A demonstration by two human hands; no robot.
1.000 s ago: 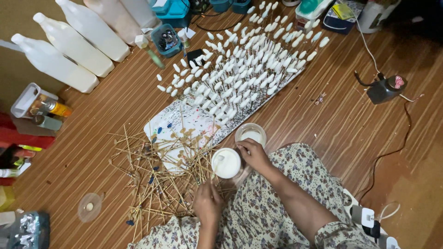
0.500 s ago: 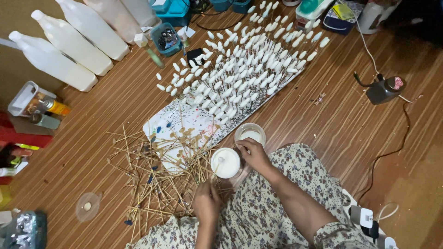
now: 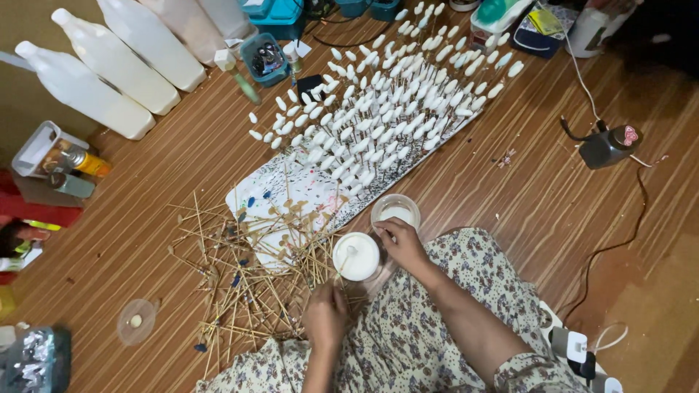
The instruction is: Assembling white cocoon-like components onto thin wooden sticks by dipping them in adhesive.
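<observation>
White-filled cup (image 3: 356, 256) beside scattered sticks (image 3: 247, 291)

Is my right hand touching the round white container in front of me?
Touching. The head view shows the right hand with its fingers resting on the rim of the round white container, with no gap visible between them.

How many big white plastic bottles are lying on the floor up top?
4 in view, side by side at the upper left: the nearest bottle, the second bottle, the third bottle and the fourth bottle, cut off by the frame. More may lie beyond the edge.
</observation>
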